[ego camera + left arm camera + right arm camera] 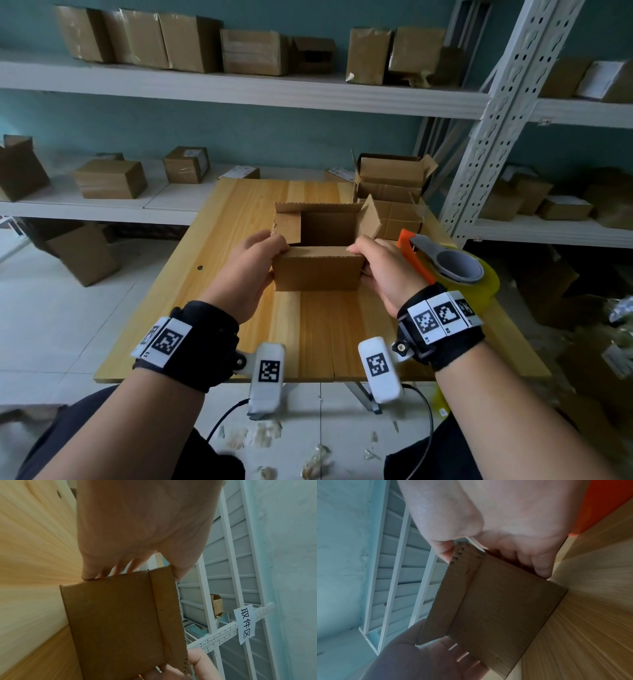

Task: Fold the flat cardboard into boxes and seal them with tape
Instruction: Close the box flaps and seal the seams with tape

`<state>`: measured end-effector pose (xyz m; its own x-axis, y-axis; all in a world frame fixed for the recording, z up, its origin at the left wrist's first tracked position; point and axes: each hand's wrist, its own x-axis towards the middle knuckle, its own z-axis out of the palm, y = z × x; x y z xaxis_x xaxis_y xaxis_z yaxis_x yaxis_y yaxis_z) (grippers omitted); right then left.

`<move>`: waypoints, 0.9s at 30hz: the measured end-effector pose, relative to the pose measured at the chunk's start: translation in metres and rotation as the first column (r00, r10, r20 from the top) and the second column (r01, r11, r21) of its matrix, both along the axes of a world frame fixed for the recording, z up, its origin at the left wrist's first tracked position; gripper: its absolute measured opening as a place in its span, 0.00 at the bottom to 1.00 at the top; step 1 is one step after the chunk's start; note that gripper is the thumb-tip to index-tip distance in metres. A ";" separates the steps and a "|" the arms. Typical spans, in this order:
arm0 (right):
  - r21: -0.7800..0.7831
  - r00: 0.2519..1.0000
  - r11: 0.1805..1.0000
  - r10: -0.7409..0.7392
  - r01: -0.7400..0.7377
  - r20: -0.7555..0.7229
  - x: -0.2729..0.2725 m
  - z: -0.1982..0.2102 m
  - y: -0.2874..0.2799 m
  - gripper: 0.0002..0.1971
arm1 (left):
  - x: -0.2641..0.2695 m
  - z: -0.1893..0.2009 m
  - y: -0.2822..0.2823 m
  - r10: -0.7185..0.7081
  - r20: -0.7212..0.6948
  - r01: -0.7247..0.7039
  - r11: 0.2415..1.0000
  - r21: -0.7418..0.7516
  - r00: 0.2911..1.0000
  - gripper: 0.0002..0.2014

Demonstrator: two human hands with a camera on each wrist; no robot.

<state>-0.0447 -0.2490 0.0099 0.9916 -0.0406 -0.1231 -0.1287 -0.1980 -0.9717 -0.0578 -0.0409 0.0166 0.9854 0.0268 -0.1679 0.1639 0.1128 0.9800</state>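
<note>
Folding step underway: small brown corrugated cardboard box (320, 251) stands open-topped mid light wooden counter (239, 274), left hand (251, 269) and right hand (387, 270) fingers clamped on its near flap corners; next, press flaps shut, then reach orange-handled tape dispenser (442, 263) just beside the right hand.

Teal-painted wall (308, 137) behind. White metal shelving (239, 90) along it, two tiers, lined with brown stored cartons (191, 42); perforated white upright (507, 102) leaning across the right side. Light wooden table (325, 325) in the middle, small dark hole near its left edge. Pale tiled floor (61, 308), littered with scraps near the bottom. White paper sign (244, 623) with black characters fixed to a shelf rail. Soft, dim daylight throughout.
</note>
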 end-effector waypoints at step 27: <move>-0.365 0.989 0.931 0.024 0.032 0.148 -0.019 0.013 0.004 0.22 | 0.007 -0.003 0.004 0.071 0.281 -0.227 0.788 0.572 0.957 0.31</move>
<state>-0.0636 -0.2448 0.0231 0.9971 -0.0589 0.0481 0.0085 -0.5421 -0.8403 -0.0509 -0.0368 0.0140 0.9674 0.1937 0.1630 -0.0460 -0.4987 0.8655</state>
